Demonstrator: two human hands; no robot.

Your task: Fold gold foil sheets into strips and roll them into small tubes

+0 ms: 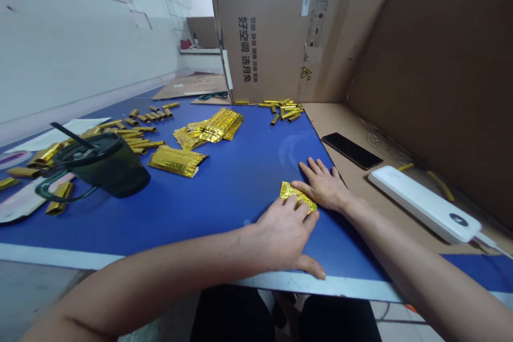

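Note:
A small sheet of gold foil paper (287,190) lies flat on the blue table mat (240,181). My left hand (285,232) rests on the sheet's near side, fingertips pressing it down and thumb stretched out toward the table edge. At the sheet's upper right, my right hand (324,186) lies flat with its fingers spread, the thumb touching the foil. Left of the hands is a larger folded gold piece (176,161), and behind it a pile of flat gold sheets (216,127).
A dark green cup (116,165) with straw and handle stands at left among many rolled gold tubes (140,130). More tubes (286,109) lie before a cardboard box (276,32). A phone (351,150) and white power bank (422,203) with cable lie at right.

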